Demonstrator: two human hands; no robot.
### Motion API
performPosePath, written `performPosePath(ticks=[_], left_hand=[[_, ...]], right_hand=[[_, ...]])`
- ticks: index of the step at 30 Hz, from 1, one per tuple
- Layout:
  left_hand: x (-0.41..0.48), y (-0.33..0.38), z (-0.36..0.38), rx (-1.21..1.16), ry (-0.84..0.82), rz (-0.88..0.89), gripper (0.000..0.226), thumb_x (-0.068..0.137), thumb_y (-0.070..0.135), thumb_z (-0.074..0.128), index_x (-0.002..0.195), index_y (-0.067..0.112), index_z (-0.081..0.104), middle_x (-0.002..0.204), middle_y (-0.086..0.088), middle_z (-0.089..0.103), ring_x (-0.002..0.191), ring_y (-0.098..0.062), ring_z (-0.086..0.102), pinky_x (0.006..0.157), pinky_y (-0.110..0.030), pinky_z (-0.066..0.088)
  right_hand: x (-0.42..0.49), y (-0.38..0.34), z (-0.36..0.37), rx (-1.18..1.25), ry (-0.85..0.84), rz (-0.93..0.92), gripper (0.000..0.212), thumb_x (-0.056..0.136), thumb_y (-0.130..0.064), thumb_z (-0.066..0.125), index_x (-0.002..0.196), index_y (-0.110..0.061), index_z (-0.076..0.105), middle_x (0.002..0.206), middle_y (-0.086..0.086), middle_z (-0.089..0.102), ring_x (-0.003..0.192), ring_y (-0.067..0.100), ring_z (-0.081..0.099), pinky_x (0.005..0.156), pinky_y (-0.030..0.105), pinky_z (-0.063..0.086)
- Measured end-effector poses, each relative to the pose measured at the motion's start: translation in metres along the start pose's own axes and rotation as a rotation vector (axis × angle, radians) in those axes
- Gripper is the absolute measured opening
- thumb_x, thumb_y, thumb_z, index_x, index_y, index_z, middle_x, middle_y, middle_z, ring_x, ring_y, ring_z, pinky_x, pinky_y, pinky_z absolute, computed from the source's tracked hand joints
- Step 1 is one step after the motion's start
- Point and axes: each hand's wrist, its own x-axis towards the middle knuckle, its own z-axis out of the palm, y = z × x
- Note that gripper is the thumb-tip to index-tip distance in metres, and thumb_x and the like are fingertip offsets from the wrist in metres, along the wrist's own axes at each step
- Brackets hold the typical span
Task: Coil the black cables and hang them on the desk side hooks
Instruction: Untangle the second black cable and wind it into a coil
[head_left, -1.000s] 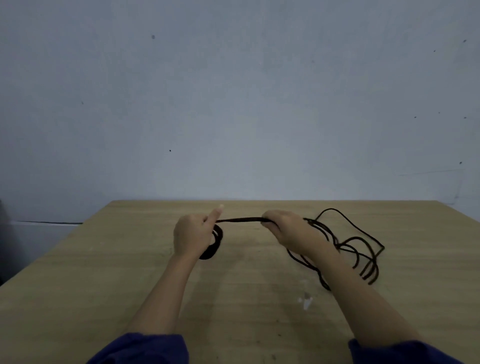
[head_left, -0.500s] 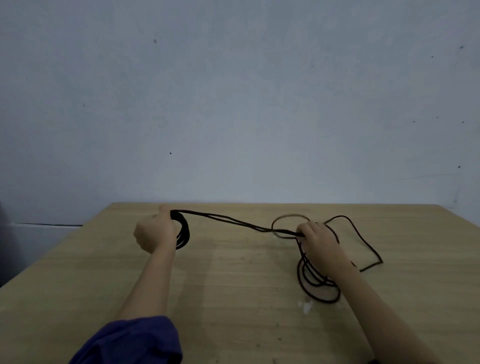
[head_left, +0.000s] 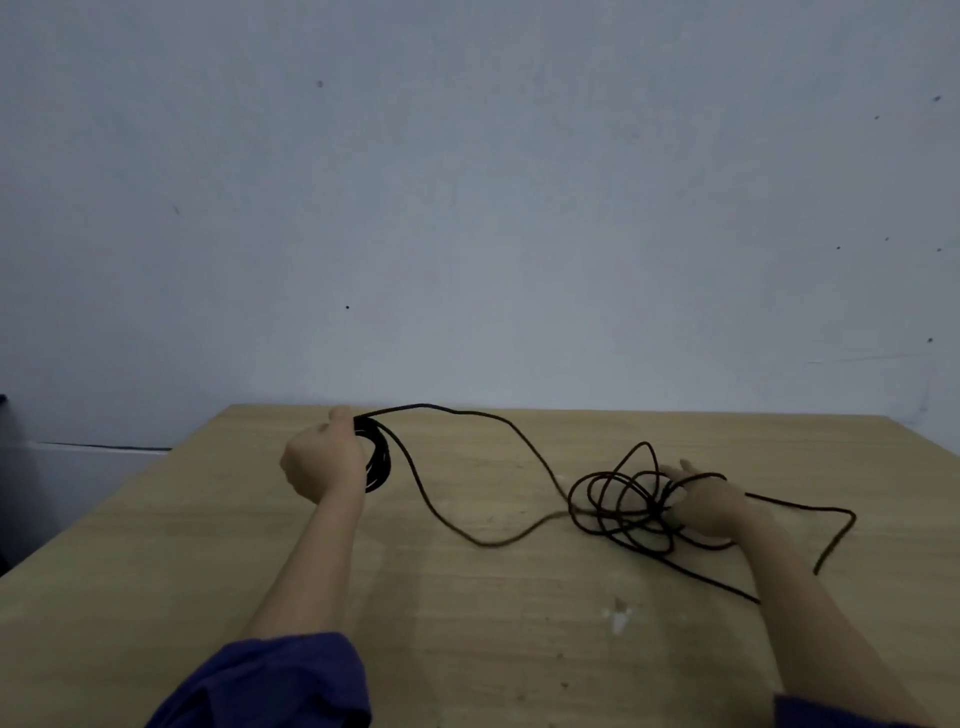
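A long black cable (head_left: 431, 501) runs across the wooden desk (head_left: 208, 545). My left hand (head_left: 322, 460) is closed around a small tight coil (head_left: 379, 457) of it, held upright just above the desk at the far left. From the coil two slack strands sag rightward to a loose tangle of loops (head_left: 621, 506) lying on the desk. My right hand (head_left: 701, 501) rests among these loops with its fingers spread and strands lying over them. A tail of cable (head_left: 831, 530) trails off to the right. No hooks are visible.
A plain grey-white wall (head_left: 467, 208) rises directly behind the desk's far edge. A small white chip (head_left: 619, 618) marks the desk surface near the middle front. The desk's left edge drops off to a dark gap (head_left: 21, 493).
My hands have drawn apart: the left carried the coil left and away, the right went right and down into the tangle. The once taut strand between them now hangs slack.
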Motion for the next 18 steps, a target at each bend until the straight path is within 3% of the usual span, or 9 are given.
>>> performPosePath(ticks=[2,4,5,7,8,10,14,16,18], left_hand=[[-0.006,-0.002,0.004,0.039,-0.015,0.056,0.033,0.086,0.020,0.053,0.069,-0.008,0.061,0.067,-0.021,0.048,0.068,-0.031,0.045,0.063,-0.033,0.031],[-0.009,-0.004,0.007,0.069,-0.014,0.099,0.035,0.087,0.019,0.051,0.070,-0.009,0.062,0.065,-0.021,0.047,0.068,-0.032,0.043,0.062,-0.032,0.029],[-0.010,-0.005,0.008,0.080,-0.017,0.114,0.035,0.087,0.019,0.051,0.070,-0.009,0.062,0.065,-0.021,0.047,0.067,-0.032,0.042,0.062,-0.032,0.029],[-0.011,-0.007,0.010,0.101,-0.017,0.133,0.036,0.087,0.020,0.050,0.068,-0.009,0.061,0.065,-0.021,0.047,0.067,-0.032,0.042,0.062,-0.032,0.029],[-0.011,-0.007,0.011,0.110,-0.017,0.135,0.036,0.087,0.020,0.050,0.068,-0.009,0.061,0.065,-0.022,0.047,0.067,-0.032,0.042,0.062,-0.032,0.029],[-0.013,-0.009,0.011,0.123,-0.024,0.147,0.037,0.088,0.020,0.050,0.067,-0.009,0.061,0.066,-0.024,0.048,0.067,-0.032,0.042,0.063,-0.032,0.029],[-0.022,-0.012,0.015,0.142,-0.073,0.232,0.038,0.086,0.017,0.052,0.062,-0.011,0.058,0.062,-0.028,0.047,0.064,-0.031,0.039,0.060,-0.032,0.030],[-0.030,-0.013,0.019,0.153,-0.126,0.312,0.040,0.085,0.015,0.053,0.051,-0.005,0.046,0.050,-0.022,0.035,0.058,-0.029,0.033,0.057,-0.031,0.028],[-0.040,-0.010,0.022,0.138,-0.214,0.418,0.048,0.084,0.012,0.055,0.043,0.006,0.031,0.040,-0.005,0.020,0.047,-0.021,0.026,0.054,-0.031,0.026]], right_hand=[[-0.012,-0.009,-0.024,0.194,-0.198,-0.052,0.073,0.089,-0.030,0.061,0.149,-0.024,0.020,0.153,0.005,0.025,0.119,0.023,0.053,0.085,0.031,0.052],[-0.028,-0.018,-0.044,0.256,-0.352,-0.018,0.063,0.090,-0.038,0.058,0.145,-0.025,0.029,0.146,0.005,0.036,0.080,0.017,0.068,0.056,0.027,0.055],[-0.026,-0.020,-0.048,0.276,-0.304,-0.003,0.052,0.091,-0.040,0.055,0.137,-0.019,0.041,0.136,0.008,0.044,0.068,0.019,0.069,0.051,0.028,0.054],[-0.016,-0.025,-0.046,0.420,0.018,0.005,0.029,0.094,-0.033,0.053,0.099,-0.004,0.056,0.100,0.015,0.061,0.063,0.029,0.068,0.047,0.026,0.052],[-0.010,-0.027,-0.044,0.531,0.196,0.030,0.026,0.095,-0.026,0.052,0.086,-0.002,0.054,0.082,0.017,0.063,0.070,0.035,0.068,0.051,0.024,0.050],[-0.007,-0.032,-0.036,0.534,0.392,0.093,0.028,0.097,-0.023,0.049,0.083,0.000,0.056,0.085,0.021,0.067,0.089,0.037,0.066,0.063,0.020,0.048],[-0.033,-0.067,-0.024,0.214,0.420,0.055,0.037,0.094,-0.030,0.051,0.069,-0.004,0.049,0.090,0.016,0.061,0.100,0.032,0.060,0.074,0.030,0.041],[-0.046,-0.098,-0.016,0.228,0.383,-0.195,0.028,0.088,-0.028,0.060,0.100,-0.003,0.058,0.113,0.015,0.058,0.115,0.028,0.052,0.087,0.030,0.041],[-0.056,-0.128,-0.003,0.262,0.233,-0.484,0.075,0.080,-0.031,0.069,0.142,-0.013,0.031,0.149,0.008,0.031,0.139,0.022,0.026,0.110,0.035,0.027]])
